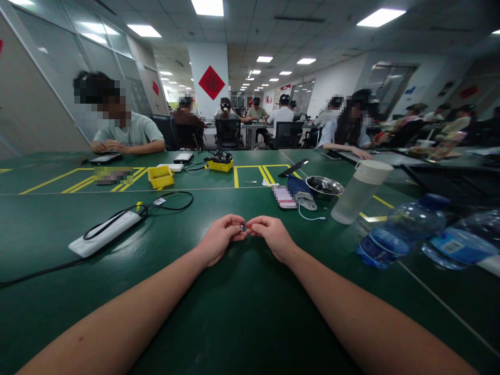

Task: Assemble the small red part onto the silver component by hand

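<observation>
Near the middle of the green table [175,291], my two hands almost meet at the fingertips. My left hand [222,237] pinches a small dark, shiny piece [242,227], too small to name. Between the thumb and fingers of my right hand [272,234] is a small orange-red piece [250,227], close beside the dark one. Whether the two pieces touch cannot be made out. Both hands are closed in a pinch just above the tabletop.
A white power strip [107,232] with black cable lies at left. Yellow trays [161,178] stand further back. To the right are a phone [284,198], a metal bowl [324,186], a frosted bottle [357,192] and water bottles [385,242]. People sit across the table.
</observation>
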`<state>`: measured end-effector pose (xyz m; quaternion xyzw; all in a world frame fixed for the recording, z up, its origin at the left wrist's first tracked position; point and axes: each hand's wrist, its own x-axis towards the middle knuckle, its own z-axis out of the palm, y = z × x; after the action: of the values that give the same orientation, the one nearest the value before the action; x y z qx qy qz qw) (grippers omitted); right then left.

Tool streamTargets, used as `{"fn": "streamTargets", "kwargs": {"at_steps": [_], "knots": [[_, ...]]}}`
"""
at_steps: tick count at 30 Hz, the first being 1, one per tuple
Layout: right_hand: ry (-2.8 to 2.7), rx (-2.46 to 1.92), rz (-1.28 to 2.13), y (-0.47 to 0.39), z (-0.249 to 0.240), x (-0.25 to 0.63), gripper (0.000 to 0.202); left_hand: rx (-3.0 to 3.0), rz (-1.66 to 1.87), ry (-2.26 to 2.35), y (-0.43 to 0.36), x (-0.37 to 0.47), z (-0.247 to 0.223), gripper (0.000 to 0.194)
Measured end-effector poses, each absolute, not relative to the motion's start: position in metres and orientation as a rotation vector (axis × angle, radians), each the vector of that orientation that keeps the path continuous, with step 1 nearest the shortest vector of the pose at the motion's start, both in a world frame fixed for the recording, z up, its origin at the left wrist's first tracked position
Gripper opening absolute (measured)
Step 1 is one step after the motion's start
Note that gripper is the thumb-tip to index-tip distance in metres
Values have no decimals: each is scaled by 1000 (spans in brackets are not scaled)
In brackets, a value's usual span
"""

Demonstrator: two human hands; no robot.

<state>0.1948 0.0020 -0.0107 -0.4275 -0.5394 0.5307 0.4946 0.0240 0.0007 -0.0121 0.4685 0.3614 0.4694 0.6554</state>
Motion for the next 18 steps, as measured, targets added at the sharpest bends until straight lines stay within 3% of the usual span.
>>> {"fn": "streamTargets", "kwargs": {"at_steps": [18], "knots": [[-1318, -1034, 1288, 2, -11, 195, 16, 1092, 1048, 850, -2, 25, -8, 17]]}}
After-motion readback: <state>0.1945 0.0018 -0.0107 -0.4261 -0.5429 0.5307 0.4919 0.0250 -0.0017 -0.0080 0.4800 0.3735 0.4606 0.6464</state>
